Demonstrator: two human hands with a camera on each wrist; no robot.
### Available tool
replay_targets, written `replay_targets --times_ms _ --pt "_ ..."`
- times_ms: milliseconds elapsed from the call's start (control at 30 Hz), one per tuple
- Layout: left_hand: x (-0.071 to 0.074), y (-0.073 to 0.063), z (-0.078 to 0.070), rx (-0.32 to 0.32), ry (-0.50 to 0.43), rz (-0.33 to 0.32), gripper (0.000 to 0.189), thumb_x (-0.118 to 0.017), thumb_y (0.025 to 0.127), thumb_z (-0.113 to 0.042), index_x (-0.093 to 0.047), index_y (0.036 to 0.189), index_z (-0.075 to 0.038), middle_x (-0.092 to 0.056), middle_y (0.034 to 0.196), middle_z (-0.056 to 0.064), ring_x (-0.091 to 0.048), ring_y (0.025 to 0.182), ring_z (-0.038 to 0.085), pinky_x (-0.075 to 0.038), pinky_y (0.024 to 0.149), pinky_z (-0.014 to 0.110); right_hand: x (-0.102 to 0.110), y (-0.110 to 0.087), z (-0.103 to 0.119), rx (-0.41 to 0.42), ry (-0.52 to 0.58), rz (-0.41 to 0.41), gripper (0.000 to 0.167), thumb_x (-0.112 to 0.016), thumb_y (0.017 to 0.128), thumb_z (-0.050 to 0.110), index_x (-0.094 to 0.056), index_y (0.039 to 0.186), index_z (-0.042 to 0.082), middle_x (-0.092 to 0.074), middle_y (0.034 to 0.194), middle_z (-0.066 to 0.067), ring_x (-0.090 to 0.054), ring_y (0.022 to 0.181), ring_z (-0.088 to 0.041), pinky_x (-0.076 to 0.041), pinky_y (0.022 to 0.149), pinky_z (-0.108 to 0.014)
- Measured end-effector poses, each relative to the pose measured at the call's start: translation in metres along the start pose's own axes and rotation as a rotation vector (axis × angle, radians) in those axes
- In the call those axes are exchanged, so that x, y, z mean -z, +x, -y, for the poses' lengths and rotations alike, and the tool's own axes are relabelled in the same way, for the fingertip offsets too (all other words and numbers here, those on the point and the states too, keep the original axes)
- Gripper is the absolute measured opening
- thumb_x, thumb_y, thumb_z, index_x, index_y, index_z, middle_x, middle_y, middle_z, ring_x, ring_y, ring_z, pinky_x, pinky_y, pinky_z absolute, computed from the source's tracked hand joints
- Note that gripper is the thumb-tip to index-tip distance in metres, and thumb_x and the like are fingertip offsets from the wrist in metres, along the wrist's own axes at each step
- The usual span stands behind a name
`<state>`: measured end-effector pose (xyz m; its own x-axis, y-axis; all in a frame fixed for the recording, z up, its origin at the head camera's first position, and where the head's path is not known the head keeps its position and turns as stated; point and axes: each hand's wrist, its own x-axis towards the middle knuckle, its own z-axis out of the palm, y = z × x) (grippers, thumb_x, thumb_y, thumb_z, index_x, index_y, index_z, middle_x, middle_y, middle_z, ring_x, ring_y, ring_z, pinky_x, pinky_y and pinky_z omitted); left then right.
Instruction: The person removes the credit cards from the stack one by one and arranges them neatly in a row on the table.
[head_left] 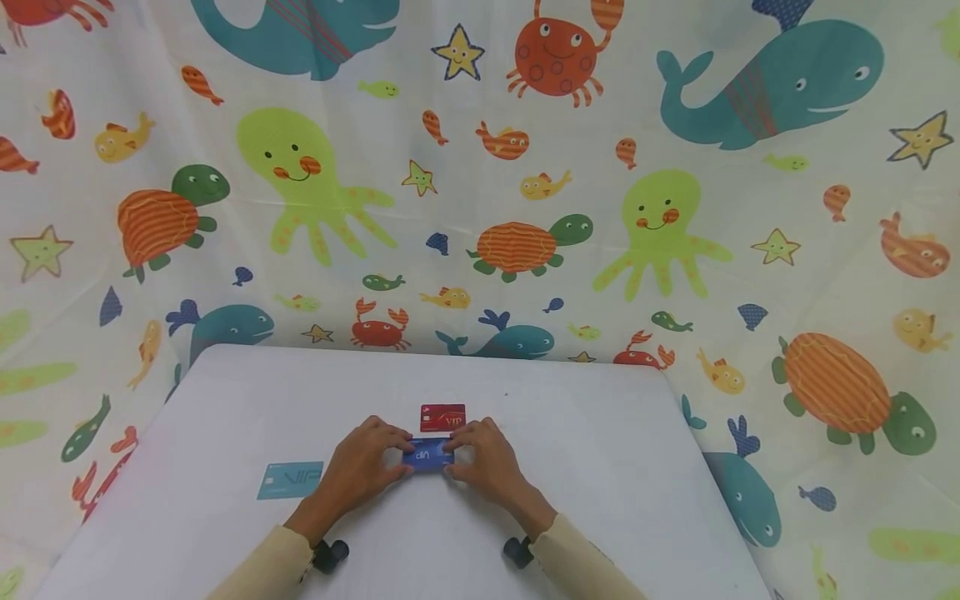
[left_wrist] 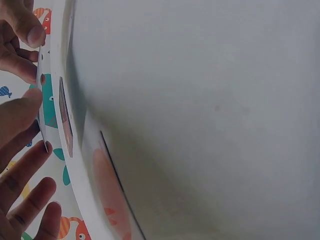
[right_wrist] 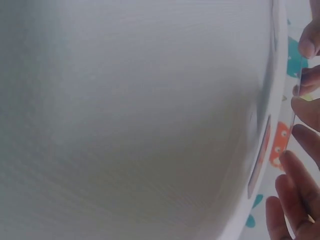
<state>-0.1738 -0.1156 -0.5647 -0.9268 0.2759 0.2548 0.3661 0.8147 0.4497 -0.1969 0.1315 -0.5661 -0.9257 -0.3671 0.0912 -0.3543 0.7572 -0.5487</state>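
Observation:
A blue card (head_left: pixel 429 456) is held by its short ends between my two hands, its "VIP" lettering upside down in the head view. My left hand (head_left: pixel 362 460) pinches the left end with thumb and fingers. The right end is pinched by my right hand (head_left: pixel 491 462) in the same way. In the left wrist view the held card (left_wrist: pixel 42 131) shows as a thin edge, raised off the table. Just beyond it lies a red VIP card (head_left: pixel 442 417). A light teal VIP card (head_left: pixel 288 481) lies flat to the left, partly overlapped by my left wrist.
A white table (head_left: pixel 600 467) spreads under the hands. Behind it hangs a curtain (head_left: pixel 480 200) printed with sea animals. Small dark devices are strapped at both wrists, at the ends of the light sleeves (head_left: pixel 281 562).

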Motion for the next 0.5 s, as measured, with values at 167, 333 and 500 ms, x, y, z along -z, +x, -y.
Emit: replay_targets --times_ms 167,333,500 --pt "0.0004 -0.0024 0.0022 -0.009 0.007 -0.014 0.030 -0.095 0.079 -0.035 -0.085 0.105 -0.024 -0.080 0.117 -0.008 -0.065 0.109 0.013 -0.061 0.095 0.040 -0.0012 0.0009 0.0016 0.002 0.000 0.007 0.027 -0.089 0.086 0.035 -0.084 0.111 0.028 -0.075 0.125 0.008 -0.060 0.115 -0.013 -0.057 0.102 -0.035" --pt "0.0007 -0.0055 0.0032 -0.002 0.000 -0.016 0.030 -0.095 0.079 -0.034 -0.085 0.105 -0.024 -0.080 0.117 -0.008 -0.064 0.107 0.011 -0.061 0.089 0.036 -0.0016 0.0001 0.0045 0.006 0.002 0.011 0.025 -0.090 0.085 0.035 -0.084 0.109 0.028 -0.076 0.124 0.008 -0.060 0.113 -0.012 -0.058 0.099 -0.033" --pt "0.0014 -0.0083 0.0035 0.026 -0.014 -0.012 0.031 -0.095 0.079 -0.033 -0.085 0.106 -0.024 -0.080 0.117 -0.008 -0.064 0.107 0.011 -0.062 0.088 0.035 -0.0024 -0.0009 0.0083 0.010 -0.003 0.014 0.025 -0.090 0.085 0.035 -0.084 0.109 0.027 -0.076 0.124 0.008 -0.061 0.113 -0.012 -0.058 0.099 -0.031"
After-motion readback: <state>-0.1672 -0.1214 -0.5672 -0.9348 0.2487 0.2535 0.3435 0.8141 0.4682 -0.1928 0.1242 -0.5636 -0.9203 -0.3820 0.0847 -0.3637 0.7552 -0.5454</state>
